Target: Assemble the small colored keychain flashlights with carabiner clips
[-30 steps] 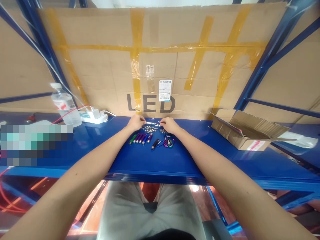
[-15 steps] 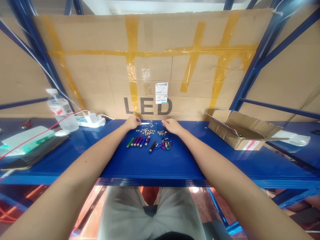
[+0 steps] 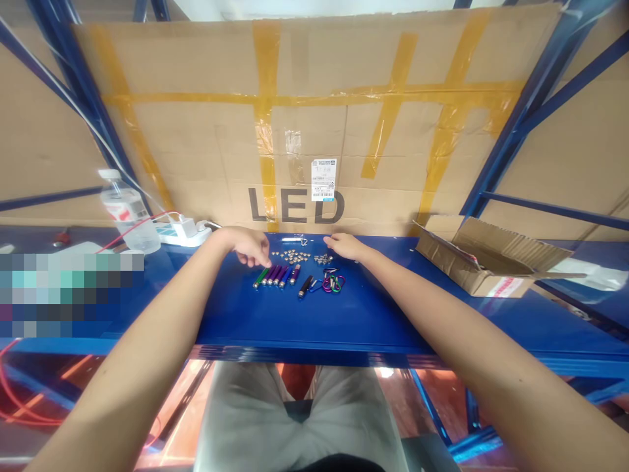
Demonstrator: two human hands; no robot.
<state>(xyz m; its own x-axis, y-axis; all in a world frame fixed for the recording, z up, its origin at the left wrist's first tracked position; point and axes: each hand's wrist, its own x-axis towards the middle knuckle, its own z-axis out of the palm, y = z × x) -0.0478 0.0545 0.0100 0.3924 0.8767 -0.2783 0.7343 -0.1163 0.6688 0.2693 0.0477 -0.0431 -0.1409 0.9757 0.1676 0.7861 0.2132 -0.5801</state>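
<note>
My left hand (image 3: 250,247) is over the desk, its fingers loosely bent and apart, with nothing visible in them. Its fingertips are close to the upper end of a green tube-shaped penlight (image 3: 260,279), and I cannot tell whether they touch it. Several purple and blue penlights (image 3: 276,275) lie in a row beside it. My right hand (image 3: 345,246) rests at the back, fingers stretched leftward, near a pile of small silver metal parts (image 3: 323,260). Small round button-like pieces (image 3: 295,255) are scattered between the hands. A silver item with a clip (image 3: 293,240) lies behind them.
A black penlight (image 3: 305,286) and coloured carabiners (image 3: 333,283) lie in front. An opened cardboard box (image 3: 491,259) stands right. At left are a plastic bottle (image 3: 130,213) and a power strip (image 3: 184,231). A taped cardboard sheet (image 3: 216,151) closes the back.
My left hand has left the silver item at the back and come left and nearer, to the green penlight. The right hand stays near the metal parts. The view has shifted slightly.
</note>
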